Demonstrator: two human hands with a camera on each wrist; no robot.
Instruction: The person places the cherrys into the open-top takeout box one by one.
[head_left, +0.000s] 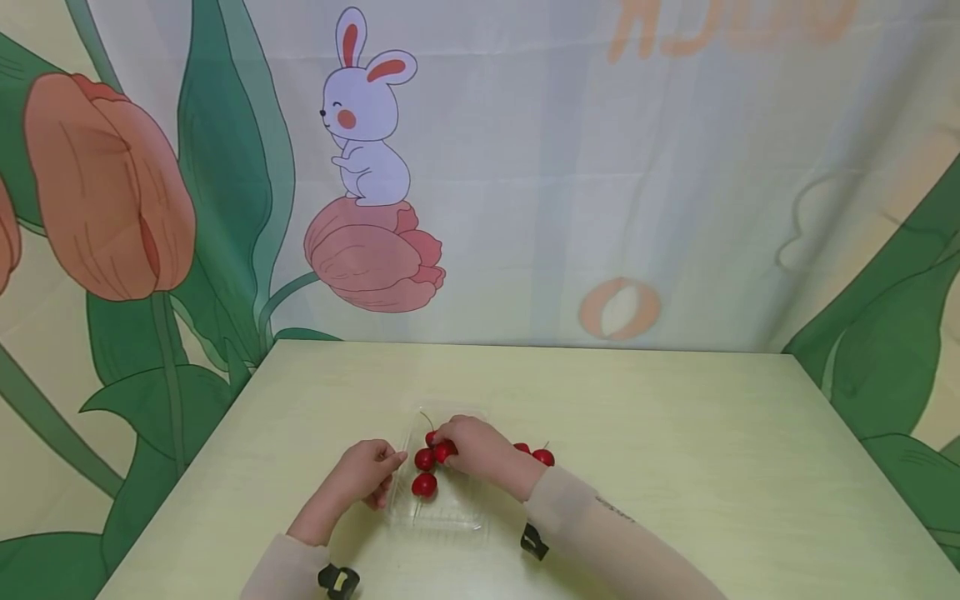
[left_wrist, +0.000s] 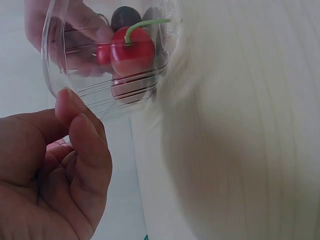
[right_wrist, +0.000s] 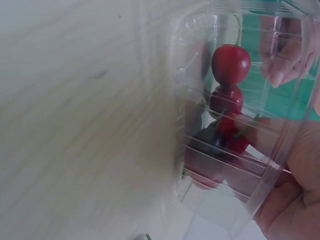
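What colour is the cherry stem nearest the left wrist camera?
Light green: the stem, curving off a red cherry, shows best in the left wrist view.

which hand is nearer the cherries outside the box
Right: the right hand is inside the box, left of those cherries; the left hand is farther, at the box's left rim.

On the desk (head_left: 712,467) stands a container (head_left: 453,507) with cherries (head_left: 424,486) inside. To its right lie loose cherries (head_left: 543,457). A cloth (head_left: 525,208) hangs behind.
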